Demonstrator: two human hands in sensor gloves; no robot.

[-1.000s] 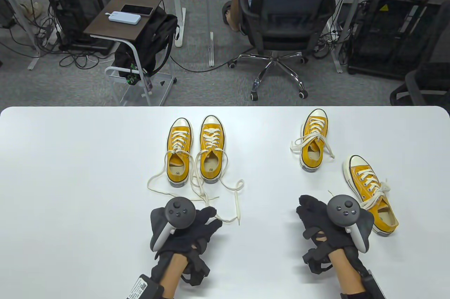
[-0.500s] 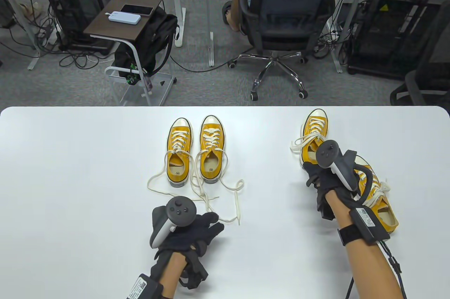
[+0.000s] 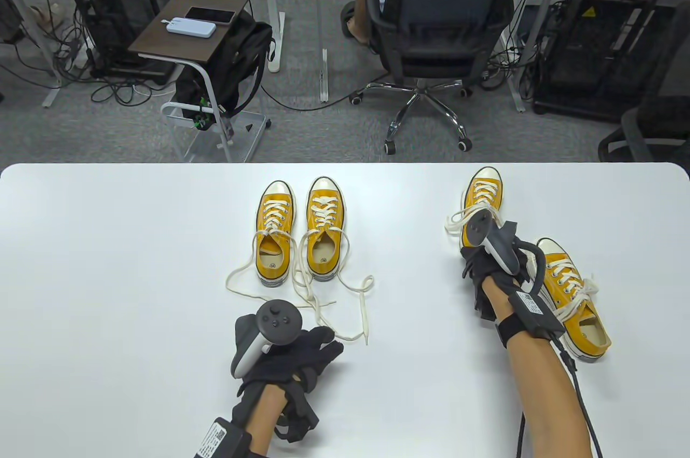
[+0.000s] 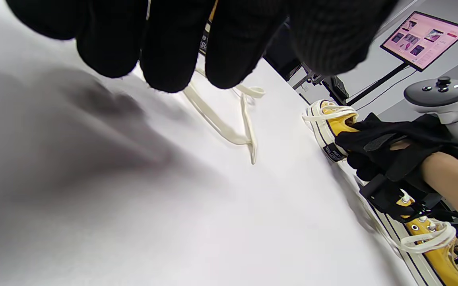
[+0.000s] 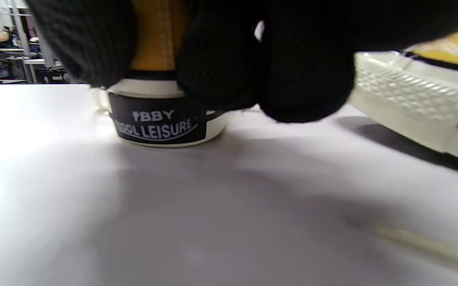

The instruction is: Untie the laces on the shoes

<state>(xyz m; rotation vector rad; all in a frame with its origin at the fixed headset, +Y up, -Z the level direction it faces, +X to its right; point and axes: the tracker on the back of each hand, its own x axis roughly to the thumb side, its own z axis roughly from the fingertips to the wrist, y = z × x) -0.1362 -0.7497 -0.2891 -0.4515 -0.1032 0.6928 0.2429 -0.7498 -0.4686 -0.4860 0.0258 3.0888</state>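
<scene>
Two pairs of yellow sneakers stand on the white table (image 3: 108, 264). The left pair (image 3: 275, 234) (image 3: 323, 226) has loose laces trailing toward me. My left hand (image 3: 329, 342) rests near a lace end (image 3: 353, 337), fingers (image 4: 173, 51) relaxed and holding nothing. Of the right pair, the far shoe (image 3: 483, 194) and the near shoe (image 3: 574, 299) both carry tied bows. My right hand (image 3: 474, 261) is at the far shoe's heel (image 5: 157, 123), thumb and fingers (image 5: 300, 79) curled around it. The left wrist view shows this hand (image 4: 372, 139) on the heel (image 4: 332, 137).
The near right shoe's white toe (image 5: 412, 103) lies close beside my right hand. Beyond the table's far edge are an office chair (image 3: 431, 43) with a seated person and a small side table (image 3: 188, 32). Bare tabletop stretches to the left.
My right hand has gone from the near tabletop up to the far right shoe's heel and rolled onto it. My left hand has hardly moved.
</scene>
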